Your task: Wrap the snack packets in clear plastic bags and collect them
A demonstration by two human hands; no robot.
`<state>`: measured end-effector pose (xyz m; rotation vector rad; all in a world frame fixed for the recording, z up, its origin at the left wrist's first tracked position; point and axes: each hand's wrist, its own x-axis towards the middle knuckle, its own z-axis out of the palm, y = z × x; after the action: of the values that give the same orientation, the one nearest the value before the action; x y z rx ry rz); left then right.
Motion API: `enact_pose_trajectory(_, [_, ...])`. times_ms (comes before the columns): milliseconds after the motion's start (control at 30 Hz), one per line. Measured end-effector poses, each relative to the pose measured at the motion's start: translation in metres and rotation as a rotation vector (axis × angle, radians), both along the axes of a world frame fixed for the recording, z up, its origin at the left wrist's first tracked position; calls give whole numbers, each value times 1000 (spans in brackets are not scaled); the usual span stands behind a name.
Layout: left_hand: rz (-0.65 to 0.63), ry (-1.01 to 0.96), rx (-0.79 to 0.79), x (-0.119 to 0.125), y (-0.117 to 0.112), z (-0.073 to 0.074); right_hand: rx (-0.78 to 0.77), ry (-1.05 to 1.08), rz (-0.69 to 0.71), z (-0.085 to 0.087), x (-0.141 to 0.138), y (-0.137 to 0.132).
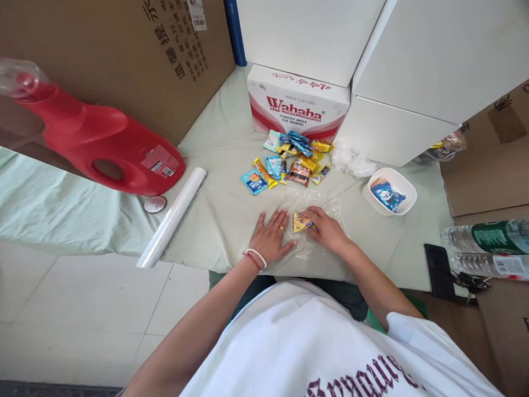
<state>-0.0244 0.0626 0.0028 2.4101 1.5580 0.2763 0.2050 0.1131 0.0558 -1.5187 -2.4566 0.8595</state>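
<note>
My left hand [269, 237] lies flat with its fingers stretched out, over the left edge of a sheet of clear plastic film [320, 248] spread on the cloth. My right hand [326, 229] grips a small yellow triangular snack packet [301, 222] by its right side, low above the film. Just beyond the hands sits a loose pile of snack packets [298, 172], among them blue, yellow and brown ones. Right of my right hand stands a white bowl [407, 190] holding a blue snack packet [387, 196] and a brownish piece.
A roll of clear film [173, 218], a round tin-like disc [155, 204] and a big red jug [111, 143] are at left. Behind the pile stands a Wahaba-style water carton [297, 105]. Crumpled plastic [353, 160], water bottles [496, 237] and a black phone-like object [438, 270] lie right.
</note>
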Motion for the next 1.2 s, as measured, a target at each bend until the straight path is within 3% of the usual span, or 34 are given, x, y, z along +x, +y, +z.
enact_pose_trajectory(167, [-4,14,-10,0,0,0,0,-158,-8,-3,0,-3])
enact_pose_trajectory(533, [-4,120,-55,2,2,0,146,-171,-26,-13,28,-11])
enact_pose_trajectory(667, [-6,126,-102,2,3,1,182,-28,-176,-16,50,4])
enact_pose_trajectory(767, [-9,130,-150,2,5,3,180,98,-380,-15,70,18])
enact_pose_trajectory(833, [-9,135,-170,2,6,4,110,218,-528,-10,77,25])
enact_pose_trajectory(900, [-8,141,-179,2,6,5,-64,348,-587,-6,76,28])
enact_pose_trajectory(967, [-6,144,-181,1,6,6,-264,425,-505,-2,65,29])
enact_pose_trajectory(1033, [-7,144,-181,1,6,6,-358,391,-358,-1,48,28])
enact_pose_trajectory(1100, [-15,139,-174,0,5,6,-307,221,-263,-1,31,27])
enact_pose_trajectory(1200, [-20,123,-140,-2,4,5,-63,-57,-266,0,13,21])
